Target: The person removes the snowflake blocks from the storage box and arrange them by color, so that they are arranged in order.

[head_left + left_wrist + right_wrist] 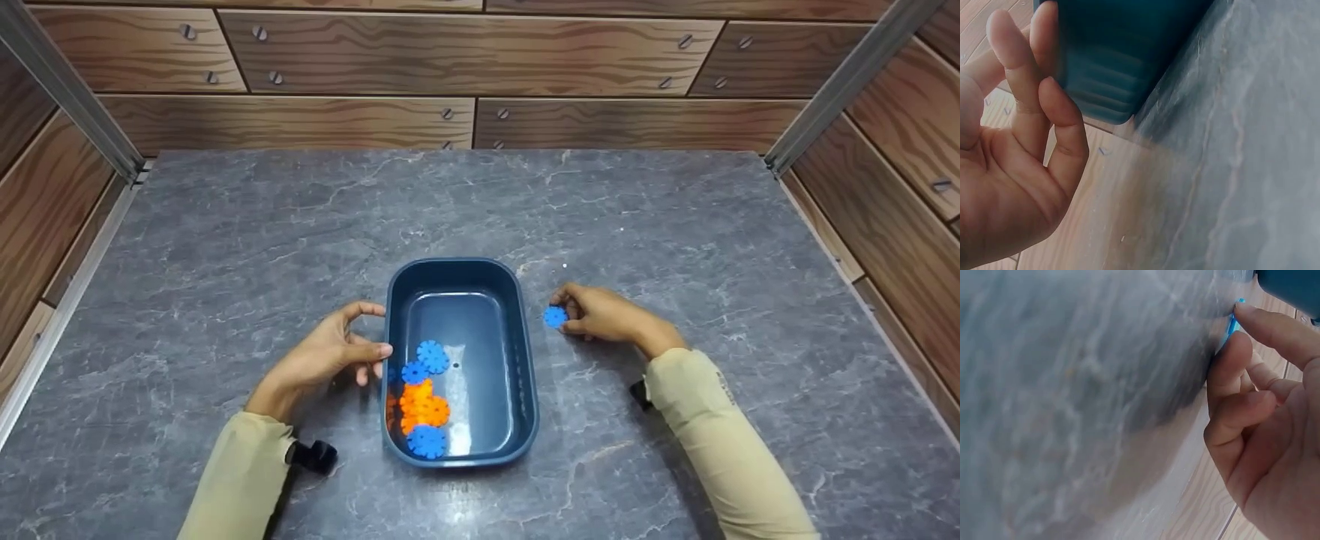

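Observation:
In the head view my left hand [330, 349] is at the left side of a dark blue plastic bin [529, 375], its thumb tip on the rim and its index fingertip at the outer wall. The left wrist view shows loosely bent fingers beside the bin's ribbed wall [1109, 84]. To the right of the bin, my right hand [607, 313] pinches a blue notched disc [555, 316] between thumb and index finger. That disc [1233, 325] appears edge-on, close to the tabletop, in the right wrist view. Several orange notched discs [424, 409] and blue notched discs [427, 442] lie along the bin's left side.
The grey marbled tabletop [285, 217] surrounds the bin. Wood-patterned panels [480, 56] stand behind and at both sides, with metal posts [832, 90] at the back corners. A black wrist strap piece [315, 456] juts from the left sleeve.

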A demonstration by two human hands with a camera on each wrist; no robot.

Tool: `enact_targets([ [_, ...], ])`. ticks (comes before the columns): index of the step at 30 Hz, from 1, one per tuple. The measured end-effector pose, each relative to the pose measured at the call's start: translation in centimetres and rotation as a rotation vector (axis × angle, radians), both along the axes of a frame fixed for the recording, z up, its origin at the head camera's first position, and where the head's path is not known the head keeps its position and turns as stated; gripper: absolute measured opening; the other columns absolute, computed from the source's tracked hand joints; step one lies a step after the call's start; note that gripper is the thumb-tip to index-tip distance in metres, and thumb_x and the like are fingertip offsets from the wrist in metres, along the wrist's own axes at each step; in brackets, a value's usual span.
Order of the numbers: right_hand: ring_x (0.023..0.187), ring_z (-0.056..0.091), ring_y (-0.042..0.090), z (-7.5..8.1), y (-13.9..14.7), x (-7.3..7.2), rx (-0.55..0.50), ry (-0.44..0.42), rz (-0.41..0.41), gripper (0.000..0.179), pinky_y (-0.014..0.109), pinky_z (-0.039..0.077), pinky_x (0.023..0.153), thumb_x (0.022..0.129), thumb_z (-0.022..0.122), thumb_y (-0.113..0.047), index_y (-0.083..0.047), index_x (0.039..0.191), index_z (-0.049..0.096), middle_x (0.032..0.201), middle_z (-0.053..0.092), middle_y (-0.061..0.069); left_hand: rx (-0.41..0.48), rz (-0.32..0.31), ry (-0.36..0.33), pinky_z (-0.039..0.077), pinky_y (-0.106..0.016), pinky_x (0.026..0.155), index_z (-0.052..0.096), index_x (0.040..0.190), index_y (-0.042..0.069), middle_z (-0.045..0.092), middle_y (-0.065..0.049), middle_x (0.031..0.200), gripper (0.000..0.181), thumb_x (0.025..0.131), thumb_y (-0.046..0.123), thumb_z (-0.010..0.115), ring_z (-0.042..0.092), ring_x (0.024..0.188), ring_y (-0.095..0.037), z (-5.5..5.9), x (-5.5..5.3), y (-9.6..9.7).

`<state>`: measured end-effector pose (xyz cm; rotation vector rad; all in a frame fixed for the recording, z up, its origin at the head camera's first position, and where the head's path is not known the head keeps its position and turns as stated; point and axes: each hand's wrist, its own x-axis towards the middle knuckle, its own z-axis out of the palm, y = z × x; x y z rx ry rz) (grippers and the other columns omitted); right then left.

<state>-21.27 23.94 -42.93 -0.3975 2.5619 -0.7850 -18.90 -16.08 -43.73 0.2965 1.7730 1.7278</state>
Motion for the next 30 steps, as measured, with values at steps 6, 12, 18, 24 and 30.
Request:
enact_targets([
  [6,0.063,0.055,0.012,0.1,-0.1,0.2,0.047,0.046,0.021,0.038,0.028,0.049,0.064,0.089,0.065,-0.011,-0.002,0.124,0.053,0.083,0.059,0.008,0.004,-0.008,-0.004,0.048,-0.019,0.048,0.028,0.135,0.001,0.068,0.0,0.065,0.062,0.088,0.007,0.068,0.054,0.045,-0.007,0.0,0.0,0.0],
  [12,0.079,0.056,0.018,0.2,-0.2,0.4,0.07,0.119,0.048,0.047,0.038,0.048,0.077,0.087,0.069,-0.017,-0.002,0.126,0.049,0.088,0.06,0.009,0.014,-0.009,-0.011,0.047,-0.018,0.048,0.029,0.131,0.002,0.068,0.0,0.066,0.057,0.088,0.007,0.067,0.053,0.045,-0.007,-0.1,0.0,-0.1],
  [18,0.073,0.051,0.015,1.7,-0.4,0.4,-0.094,0.072,-0.014,0.062,0.03,0.046,0.071,0.089,0.069,-0.018,-0.002,0.139,0.035,0.099,0.056,0.009,0.009,0.011,-0.026,0.045,-0.018,0.047,0.03,0.131,0.004,0.067,0.0,0.066,0.057,0.088,0.008,0.068,0.052,0.045,-0.007,-0.2,0.1,-0.1],
  [24,0.07,0.051,0.015,3.7,-1.0,0.7,-0.182,0.072,-0.02,0.063,0.025,0.044,0.061,0.092,0.066,-0.02,-0.006,0.143,0.03,0.104,0.051,0.011,0.011,0.012,-0.028,0.045,-0.017,0.048,0.03,0.131,0.004,0.067,0.0,0.065,0.058,0.088,0.007,0.068,0.052,0.044,-0.006,-0.3,0.2,0.0],
  [30,0.074,0.057,0.018,4.7,-1.8,1.2,-0.233,0.133,0.003,0.062,0.026,0.047,0.063,0.091,0.067,-0.019,-0.009,0.141,0.033,0.104,0.052,0.014,0.012,-0.014,0.007,0.046,-0.017,0.048,0.029,0.129,0.001,0.067,0.002,0.064,0.056,0.089,0.008,0.066,0.051,0.044,-0.006,-0.3,0.0,0.0],
])
